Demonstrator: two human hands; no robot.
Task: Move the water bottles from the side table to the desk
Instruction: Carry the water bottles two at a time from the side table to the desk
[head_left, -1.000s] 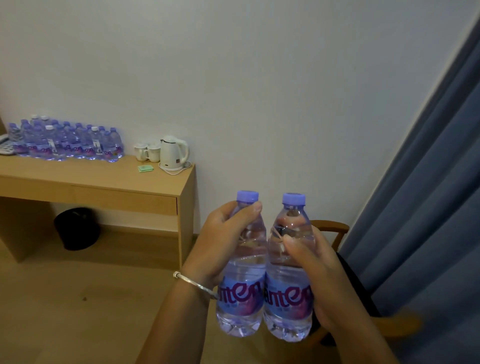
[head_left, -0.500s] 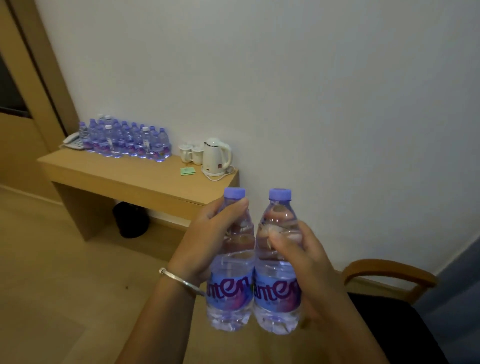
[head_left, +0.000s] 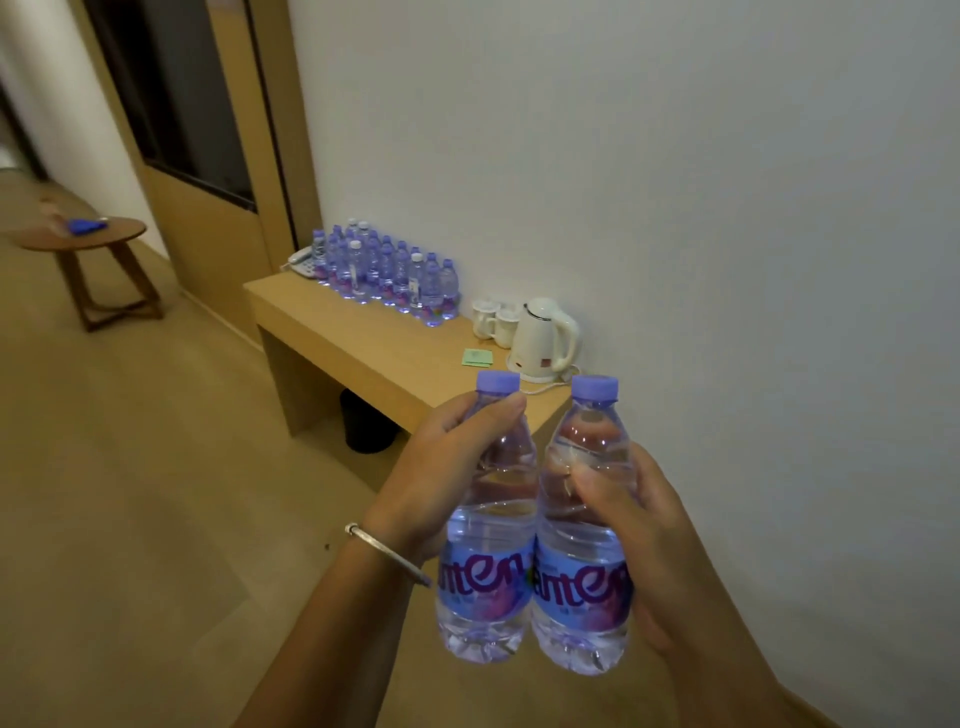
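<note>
Two bottles stand upright and touching side by side in the lower centre of the frame. The left bottle (head_left: 488, 551) is held by the left hand (head_left: 441, 467), its fingers (head_left: 498, 410) curled round the neck just under the purple cap. The right bottle (head_left: 584, 561) is held by the right hand (head_left: 639, 525), thumb across the shoulder and fingers wrapped behind. A bangle (head_left: 387, 553) sits on the left wrist. Behind them, mid-frame, the counter (head_left: 363, 338) carries a cluster of bottles (head_left: 387, 273) along the wall, a phone (head_left: 301, 260) at their left, cups (head_left: 493, 319), a white kettle (head_left: 543, 338) and a green card (head_left: 478, 356). A dark bin (head_left: 363, 423) stands under it. At upper left, a round side table (head_left: 83, 236) holds a blue item (head_left: 85, 225).
</note>
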